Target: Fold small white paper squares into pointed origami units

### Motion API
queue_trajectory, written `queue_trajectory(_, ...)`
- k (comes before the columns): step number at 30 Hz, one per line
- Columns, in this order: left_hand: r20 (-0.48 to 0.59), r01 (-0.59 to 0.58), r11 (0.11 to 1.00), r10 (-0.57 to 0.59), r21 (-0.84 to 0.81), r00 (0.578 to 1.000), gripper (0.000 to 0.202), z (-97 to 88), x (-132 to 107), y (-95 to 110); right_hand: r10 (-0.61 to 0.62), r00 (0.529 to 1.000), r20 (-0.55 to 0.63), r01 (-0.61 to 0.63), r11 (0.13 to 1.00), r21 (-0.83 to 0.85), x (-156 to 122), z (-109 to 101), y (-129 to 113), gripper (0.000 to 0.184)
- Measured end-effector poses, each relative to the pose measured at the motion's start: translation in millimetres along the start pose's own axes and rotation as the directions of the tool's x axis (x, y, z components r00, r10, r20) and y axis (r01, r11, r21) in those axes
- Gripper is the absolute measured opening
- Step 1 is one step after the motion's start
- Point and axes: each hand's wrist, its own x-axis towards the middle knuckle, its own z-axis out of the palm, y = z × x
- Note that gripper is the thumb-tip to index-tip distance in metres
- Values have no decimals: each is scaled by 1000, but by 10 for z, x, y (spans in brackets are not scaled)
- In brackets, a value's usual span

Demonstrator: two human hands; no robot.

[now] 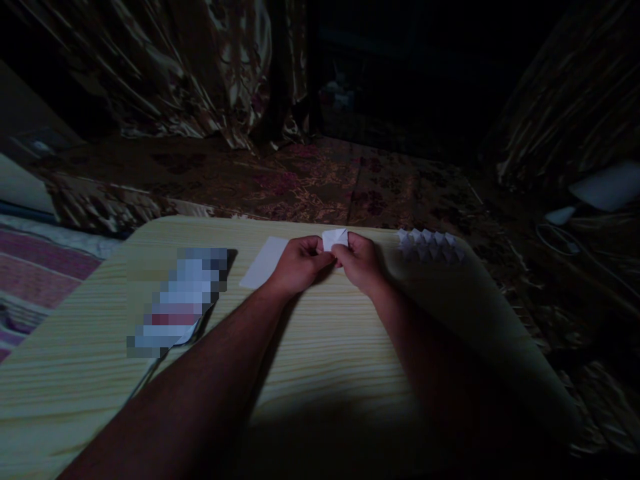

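Both my hands meet at the far middle of a pale wooden table [320, 347]. My left hand [300, 263] and my right hand [361, 261] are closed, pinching a small folded white paper piece [335, 238] between their fingertips. A flat white paper slip [265, 261] lies on the table just left of my left hand. A row of several small folded white paper pieces [431, 241] sits to the right of my right hand near the table's far edge.
A blurred-out flat object [180, 300] lies on the table's left part. Patterned fabric [280, 180] covers the floor behind the table, with curtains [190, 60] beyond. A striped cloth [35, 273] lies left; a white device and cables [585, 207] lie right.
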Motion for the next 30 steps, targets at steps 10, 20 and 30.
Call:
queue_trajectory(10,-29,5,1000,-4,27,1000,19,34,-6,10,16,1000,-6,-16,999,36,-8,2,-1,18)
queue_trajectory(20,-137,-7,1000,10,28,990,16,-10,19,-55,34,999,-16,-35,997,-63,-29,-49,-61,14)
queue_trajectory(30,-160,-31,1000,30,-4,987,18,4,25,-57,49,999,-21,-49,999,-17,-10,-53,-17,16)
